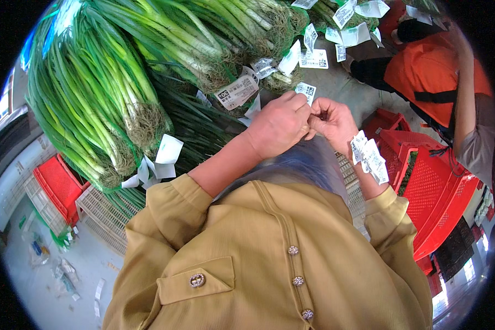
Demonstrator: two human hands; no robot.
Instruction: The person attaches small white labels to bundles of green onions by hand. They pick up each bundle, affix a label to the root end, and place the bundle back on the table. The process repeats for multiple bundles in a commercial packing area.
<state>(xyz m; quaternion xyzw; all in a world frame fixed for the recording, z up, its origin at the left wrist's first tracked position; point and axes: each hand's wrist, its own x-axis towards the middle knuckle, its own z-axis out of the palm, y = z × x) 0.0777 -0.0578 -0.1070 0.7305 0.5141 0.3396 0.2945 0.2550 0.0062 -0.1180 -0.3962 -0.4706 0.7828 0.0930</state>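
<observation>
My left hand point(281, 122) and my right hand point(333, 122) meet in front of my body, fingertips bent together. A printed paper label point(306, 92) sticks out from behind the fingers of my left hand, which pinch it. What the right fingertips hold is hidden. Several folded labels point(369, 157) hang about my right wrist. Just beyond the hands lies a root end point(281, 81) of green onions with tags on it. To the left, a large bunch of green onions point(86, 90) in green mesh shows its roots and white tags point(169, 149).
More bunches of green onions point(206, 37) are piled ahead, with tags point(238, 91) at their roots. Red plastic crates point(433, 198) stand at right, beside a person in an orange garment point(427, 76). A pale slatted crate point(103, 218) and a red crate point(55, 185) stand at left.
</observation>
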